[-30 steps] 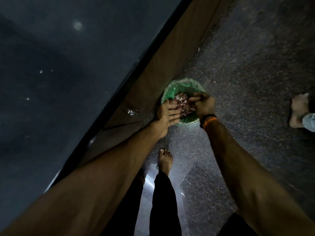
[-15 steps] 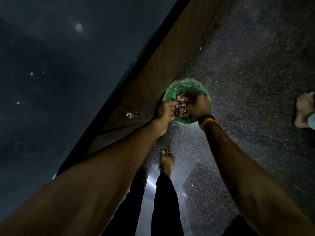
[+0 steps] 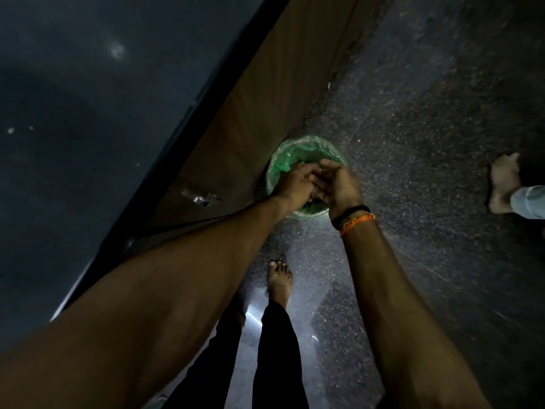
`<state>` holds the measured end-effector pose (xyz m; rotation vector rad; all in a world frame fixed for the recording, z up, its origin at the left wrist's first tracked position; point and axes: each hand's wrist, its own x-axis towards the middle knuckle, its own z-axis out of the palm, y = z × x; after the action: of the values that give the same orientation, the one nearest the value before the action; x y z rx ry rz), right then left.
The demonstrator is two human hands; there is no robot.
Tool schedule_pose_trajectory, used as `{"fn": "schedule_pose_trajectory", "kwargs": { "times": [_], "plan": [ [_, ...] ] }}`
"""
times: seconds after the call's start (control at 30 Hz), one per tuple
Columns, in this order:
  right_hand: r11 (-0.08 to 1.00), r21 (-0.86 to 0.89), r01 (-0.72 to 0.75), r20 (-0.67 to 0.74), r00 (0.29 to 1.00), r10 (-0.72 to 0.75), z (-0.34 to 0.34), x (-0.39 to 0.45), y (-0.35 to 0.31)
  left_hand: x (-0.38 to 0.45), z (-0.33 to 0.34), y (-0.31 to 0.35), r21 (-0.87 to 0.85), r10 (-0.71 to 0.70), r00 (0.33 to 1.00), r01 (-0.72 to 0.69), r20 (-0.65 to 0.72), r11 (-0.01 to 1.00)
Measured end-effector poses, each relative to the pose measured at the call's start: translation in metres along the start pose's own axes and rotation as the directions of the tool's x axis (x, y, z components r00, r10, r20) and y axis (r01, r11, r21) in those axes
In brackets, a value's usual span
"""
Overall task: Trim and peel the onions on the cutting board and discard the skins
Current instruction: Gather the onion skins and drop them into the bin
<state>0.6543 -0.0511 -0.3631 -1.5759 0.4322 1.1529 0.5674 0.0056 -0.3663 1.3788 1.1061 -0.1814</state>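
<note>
A small bin lined with a green plastic bag (image 3: 284, 160) stands on the dark floor against the brown cabinet front. Both my hands hover right over its mouth. My left hand (image 3: 295, 184) lies palm against my right hand (image 3: 339, 184), fingers stretched out and rubbing together. No onion skins show in either hand; the bin's inside is mostly hidden by my hands. The cutting board and onions are out of view.
The dark countertop (image 3: 88, 128) fills the left, with the brown cabinet front (image 3: 250, 113) and a metal handle (image 3: 200, 199) below it. My bare foot (image 3: 278, 281) stands on the speckled floor. Another person's foot (image 3: 504, 181) is at the right edge.
The pile of reddish onion skins held between my hands has dropped into the bin. My hands have come together palm to palm over the bin's mouth.
</note>
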Motion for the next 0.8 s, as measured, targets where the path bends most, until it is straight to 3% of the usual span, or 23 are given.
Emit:
{"fn": "schedule_pose_trajectory", "kwargs": {
  "times": [0.03,0.1,0.13,0.2,0.23,0.27,0.33,0.37,0.4,0.43,0.47,0.5,0.53,0.6,0.67,0.73,0.8],
  "plan": [
    [0.996,-0.022,0.082,-0.044,0.996,-0.083,0.000,0.000,0.003,0.004,-0.001,0.003,-0.170,-0.115,0.992,0.104,-0.058,0.980],
    [0.913,-0.274,0.302,-0.124,0.930,-0.345,-0.004,0.001,0.008,0.007,-0.004,0.008,-0.408,-0.273,0.959,0.219,-0.079,0.886],
    [0.784,-0.477,0.397,-0.083,0.868,-0.490,-0.006,-0.003,0.008,0.005,-0.007,0.017,-0.459,-0.300,0.954,0.257,-0.022,0.850],
    [0.366,-0.771,0.522,0.158,0.712,-0.684,-0.010,-0.011,0.014,0.004,-0.015,0.027,-0.492,-0.250,0.963,0.267,0.101,0.829],
    [0.183,-0.812,0.554,0.296,0.661,-0.689,-0.011,-0.013,0.018,0.002,-0.019,0.033,-0.504,-0.217,0.968,0.251,0.127,0.826],
    [0.054,-0.834,0.548,0.396,0.665,-0.633,-0.013,-0.015,0.020,0.001,-0.021,0.039,-0.519,-0.176,0.978,0.210,0.114,0.828],
    [-0.091,-0.890,0.447,0.435,0.773,-0.462,-0.016,-0.010,0.026,0.001,-0.023,0.050,-0.506,-0.087,0.996,0.077,0.003,0.859],
    [-0.072,-0.917,0.393,0.386,0.824,-0.416,-0.016,-0.009,0.026,-0.002,-0.024,0.056,-0.498,-0.041,0.998,0.008,-0.055,0.867],
    [0.060,-0.929,0.365,0.312,0.862,-0.400,-0.015,-0.010,0.026,-0.004,-0.022,0.057,-0.485,0.017,0.995,-0.063,-0.098,0.873],
    [0.276,-0.895,0.351,0.222,0.886,-0.406,-0.012,-0.014,0.021,-0.007,-0.022,0.059,-0.443,0.084,0.992,-0.118,-0.096,0.889],
    [0.568,-0.766,0.301,0.095,0.927,-0.364,-0.007,-0.024,0.013,-0.006,-0.018,0.055,-0.388,0.154,0.986,-0.166,-0.061,0.907],
    [0.835,-0.507,0.214,0.002,0.969,-0.247,0.001,-0.031,0.002,-0.007,-0.014,0.046,-0.323,0.169,0.985,-0.152,0.022,0.934],
    [0.972,-0.211,0.103,-0.034,0.993,-0.113,0.007,-0.036,-0.007,-0.007,-0.010,0.036,-0.278,0.136,0.984,-0.099,0.116,0.955],
    [0.994,0.105,-0.017,-0.057,0.998,0.023,0.014,-0.051,-0.024,-0.012,-0.007,0.023,-0.184,0.034,0.989,-0.008,0.141,0.983],
    [0.986,0.167,0.004,-0.082,0.997,0.010,0.014,-0.068,-0.039,-0.011,-0.005,0.018,-0.135,-0.069,0.998,0.068,-0.004,0.989],
    [0.978,0.210,0.004,-0.070,0.998,0.011,0.007,-0.082,-0.049,-0.024,-0.011,0.029,-0.274,-0.228,0.967,0.190,-0.111,0.943],
    [0.953,0.293,-0.075,0.000,0.997,0.078,0.005,-0.094,-0.056,-0.043,-0.021,0.047,-0.450,-0.285,0.958,0.263,0.018,0.854]
  ]
}}
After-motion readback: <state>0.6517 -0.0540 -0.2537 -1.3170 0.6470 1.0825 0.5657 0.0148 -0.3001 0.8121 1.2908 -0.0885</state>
